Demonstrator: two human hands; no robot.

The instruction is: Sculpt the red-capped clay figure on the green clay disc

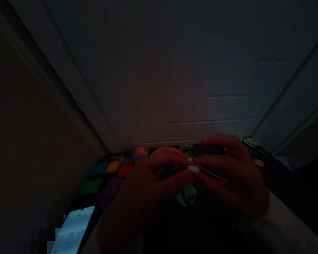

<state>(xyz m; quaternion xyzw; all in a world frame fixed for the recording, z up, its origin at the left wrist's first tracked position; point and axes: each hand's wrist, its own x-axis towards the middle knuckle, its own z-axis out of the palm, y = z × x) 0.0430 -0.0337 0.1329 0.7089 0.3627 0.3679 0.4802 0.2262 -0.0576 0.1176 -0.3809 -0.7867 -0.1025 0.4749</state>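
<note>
The scene is very dim. A small white lump [193, 169], like soft modelling clay, sits between the fingertips of both hands. My left hand [159, 176] pinches it from the left, thumb below and fingers above. From the right, the thumb and forefinger of my right hand [228, 173] close on the same lump, while the other fingers are raised. A thin pinkish stick [213, 174] runs from near the lump toward my right palm; what holds it is hidden. Just below the fingertips lies a round green piece [187, 195] with blue and dark red marks.
Several coloured packs, including a red pack [125, 170] and a green pack [90, 186], lie left on the dark surface. A lit phone [73, 229] is nearer. Right are a green flower [251, 142] and an orange disc [259, 162]. A pale panel [153, 88] with hearts stands behind.
</note>
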